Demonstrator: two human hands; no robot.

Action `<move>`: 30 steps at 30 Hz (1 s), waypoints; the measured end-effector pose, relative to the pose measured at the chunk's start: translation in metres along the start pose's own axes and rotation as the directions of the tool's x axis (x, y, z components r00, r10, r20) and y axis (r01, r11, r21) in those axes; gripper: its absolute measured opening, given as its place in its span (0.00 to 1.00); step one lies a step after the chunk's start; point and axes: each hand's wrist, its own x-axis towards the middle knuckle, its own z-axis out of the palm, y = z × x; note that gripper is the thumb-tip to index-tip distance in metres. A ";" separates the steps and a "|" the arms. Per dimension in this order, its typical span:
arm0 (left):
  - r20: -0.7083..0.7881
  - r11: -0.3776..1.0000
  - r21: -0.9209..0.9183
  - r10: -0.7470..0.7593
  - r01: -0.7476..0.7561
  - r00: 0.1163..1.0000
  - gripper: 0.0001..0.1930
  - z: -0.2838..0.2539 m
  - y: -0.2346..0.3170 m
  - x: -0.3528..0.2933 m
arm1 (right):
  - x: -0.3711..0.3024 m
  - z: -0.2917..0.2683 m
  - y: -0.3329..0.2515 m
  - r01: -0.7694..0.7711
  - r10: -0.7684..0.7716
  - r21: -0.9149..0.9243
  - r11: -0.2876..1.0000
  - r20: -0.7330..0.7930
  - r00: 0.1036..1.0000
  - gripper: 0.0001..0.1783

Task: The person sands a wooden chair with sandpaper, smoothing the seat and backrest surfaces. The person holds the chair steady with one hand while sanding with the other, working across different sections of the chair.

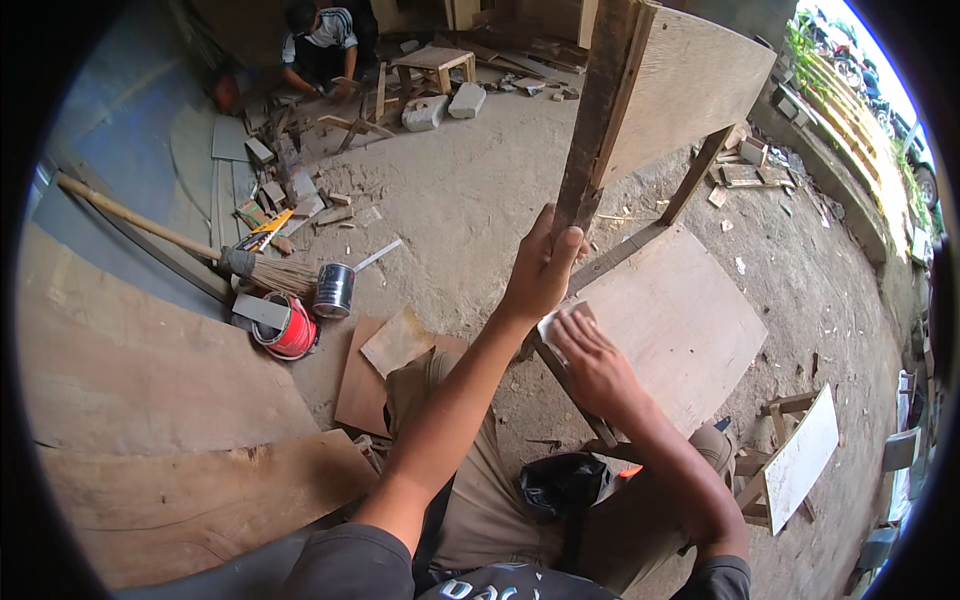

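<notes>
A wooden chair [680, 340] with a plywood seat and a plywood backrest [690, 95] stands tilted before me. My left hand [543, 265] is closed round the lower end of its dark back post [590, 130], fingers wrapped and thumb on the near side. On the seat's left edge my right hand [592, 355] presses a folded pale sheet [546, 326], which looks like sandpaper. The fingers lie over it and hide most of it. A black plastic bag [563, 484] sits between my legs, below the seat.
At left are a red paint bucket [292, 335], a dark can [334, 291], a broom [265, 270], a yellow handsaw [266, 232] and plywood sheets [150, 360]. A small white-topped stool [803, 460] lies at right. Another person [322, 48] crouches far back among wood scraps and a stool [434, 60].
</notes>
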 end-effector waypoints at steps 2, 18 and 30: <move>-0.005 0.999 0.022 -0.026 0.026 1.000 0.22 -0.002 -0.002 -0.003 | 0.005 -0.001 0.017 -0.099 0.095 0.167 0.981 0.028 0.995 0.28; 0.007 1.000 0.016 -0.016 0.016 1.000 0.20 -0.003 0.002 0.002 | 0.005 -0.004 -0.011 0.008 -0.009 0.075 0.997 0.013 1.000 0.24; 0.003 0.999 0.054 0.002 -0.002 1.000 0.21 -0.001 0.004 0.003 | 0.006 -0.014 0.065 -0.345 0.360 0.225 0.911 -0.030 0.932 0.24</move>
